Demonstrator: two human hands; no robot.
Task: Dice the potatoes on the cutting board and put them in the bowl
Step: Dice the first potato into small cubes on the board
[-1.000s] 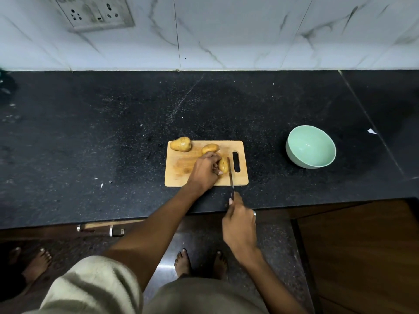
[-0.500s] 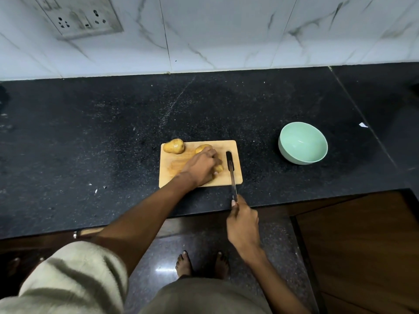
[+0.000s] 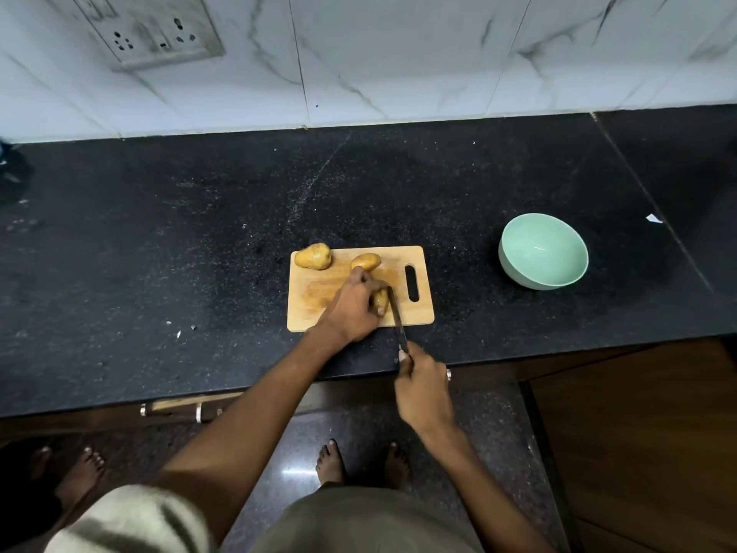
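Note:
A wooden cutting board [image 3: 319, 289] lies on the black counter. One whole potato [image 3: 313, 256] sits at its far left corner, a second potato [image 3: 366, 261] at the far middle. My left hand [image 3: 353, 309] grips a third potato [image 3: 381, 299] near the board's front right. My right hand [image 3: 422, 387] holds a knife [image 3: 397, 319] by the handle, its blade lying against the right side of that potato. The mint green bowl [image 3: 543, 251] stands empty to the right of the board.
The black counter [image 3: 159, 253] runs wide to the left and behind the board, ending at a white marble wall with a socket plate [image 3: 151, 27]. A paper scrap [image 3: 654, 219] lies right of the bowl. Another person's bare feet [image 3: 75, 468] stand at the lower left.
The knife blade has moved left from beside the board's handle slot to the held potato. My left hand stays on that potato.

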